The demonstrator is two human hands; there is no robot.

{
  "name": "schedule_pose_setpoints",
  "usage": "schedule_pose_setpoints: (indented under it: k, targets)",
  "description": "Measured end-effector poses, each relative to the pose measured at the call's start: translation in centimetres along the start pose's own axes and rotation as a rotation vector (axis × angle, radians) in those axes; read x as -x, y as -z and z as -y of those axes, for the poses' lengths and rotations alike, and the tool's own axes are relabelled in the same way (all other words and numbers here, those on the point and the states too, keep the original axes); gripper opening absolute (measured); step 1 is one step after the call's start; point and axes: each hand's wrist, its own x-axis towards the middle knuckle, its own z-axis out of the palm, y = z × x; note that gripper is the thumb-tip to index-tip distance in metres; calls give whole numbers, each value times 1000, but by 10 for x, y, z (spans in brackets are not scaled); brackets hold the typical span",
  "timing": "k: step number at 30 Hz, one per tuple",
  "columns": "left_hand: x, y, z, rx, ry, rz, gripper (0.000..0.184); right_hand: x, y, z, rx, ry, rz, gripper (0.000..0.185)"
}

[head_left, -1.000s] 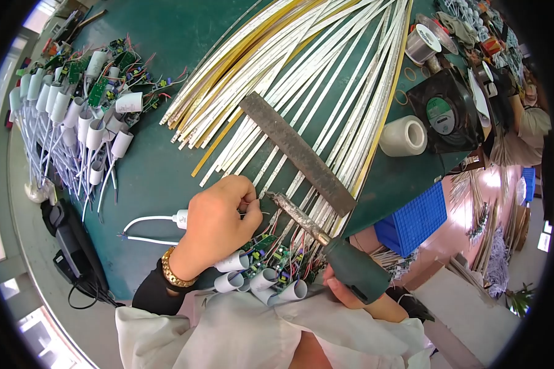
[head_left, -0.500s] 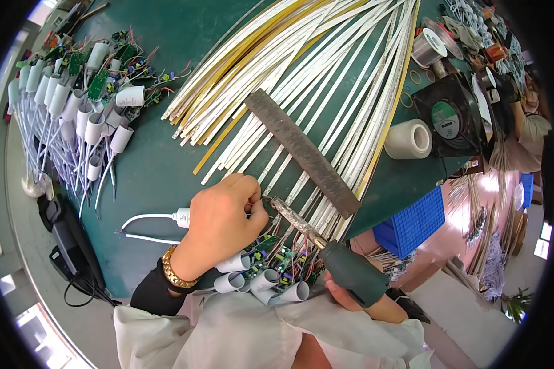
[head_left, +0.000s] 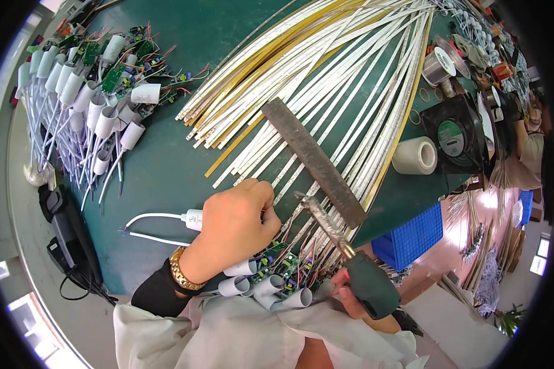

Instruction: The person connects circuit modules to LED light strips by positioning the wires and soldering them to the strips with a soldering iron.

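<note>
My left hand (head_left: 237, 215), with a gold watch at the wrist, is closed low over the table. What its pinched fingers hold is hidden under them. A white cable with a plug-like white housing (head_left: 192, 219) lies against the back of this hand. My right hand (head_left: 351, 296) is wrapped round the dark green handle of a soldering iron (head_left: 331, 224). The iron's worn metal tip points up and left, a short way from my left fingers. Under the hands lie white plastic sleeves (head_left: 269, 285) and small green circuit boards (head_left: 283, 261) with thin wires.
White and yellow LED strips (head_left: 326, 80) fan across the green table (head_left: 154, 160), with a dark metal bar (head_left: 314, 163) across them. Cabled white sleeves (head_left: 74, 86) are heaped left. A tape roll (head_left: 414, 155), fan (head_left: 452, 135) and solder spool (head_left: 438, 64) stand right; a blue crate (head_left: 409, 237) sits beyond.
The soldering iron's tip has moved right, away from my left fingers, where it was close before. My left hand stays closed. The whole view has shifted slightly.
</note>
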Motion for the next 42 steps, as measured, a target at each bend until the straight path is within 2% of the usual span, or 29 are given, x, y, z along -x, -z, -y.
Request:
schedule_pose_setpoints:
  k: [2,3,4,5,7,14,16,17,19,20,23,25,26,29,31,32,34,35,37,38,40,42]
  targets:
    - [0,1,0,7,1,13,11,2,1,-2,-20,-6,-15,15]
    - [0,2,0,13,3,29,10,5,2,-8,-17,-38,7,20]
    - [0,2,0,13,3,29,10,7,2,-11,-15,-71,29,32]
    - [0,1,1,15,-5,28,10,4,4,-6,-15,-71,30,32]
    - [0,2,2,16,-12,28,10,-7,9,9,265,46,52,32]
    - [-1,2,1,-28,-10,42,12,-2,3,2,120,27,-44,30]
    - [-1,3,1,-33,-10,42,12,0,0,5,-191,-123,-96,29]
    - [-1,4,0,-32,-7,50,11,3,-4,3,-194,-123,-97,29]
    - [-2,4,0,-31,-4,61,11,7,-11,-5,-781,-316,-184,25]
    - [-2,4,-1,-36,-5,62,11,7,-9,-3,-782,-316,-185,25]
    - [-2,4,-1,-51,-12,62,11,5,-3,0,-618,-320,-160,17]
    - [-2,4,-1,-61,-16,59,11,4,-4,-1,-377,-241,-154,12]
    - [-2,4,-1,-63,-9,68,11,4,-1,0,-377,-241,-154,12]
    - [-4,6,-2,-67,2,95,10,-2,11,13,-281,-344,-39,12]
    - [-4,6,-2,-67,3,116,10,-18,17,33,190,70,-16,10]
    - [-4,6,-2,-68,11,119,10,-19,17,36,194,68,-22,10]
    - [-4,6,-2,-63,8,122,10,-18,16,42,94,-96,1,6]
    - [-3,5,-1,-46,-12,111,11,-17,10,33,100,-97,-7,6]
    - [-2,5,0,-24,-39,96,11,-14,-7,3,-298,262,-218,36]
    - [-2,5,0,-26,-48,95,11,-12,-10,3,-291,265,-221,36]
    - [0,5,1,-27,-60,93,11,-11,-16,5,-588,180,-289,47]
    - [2,7,4,39,-101,72,7,-13,-15,7,-636,128,-229,45]
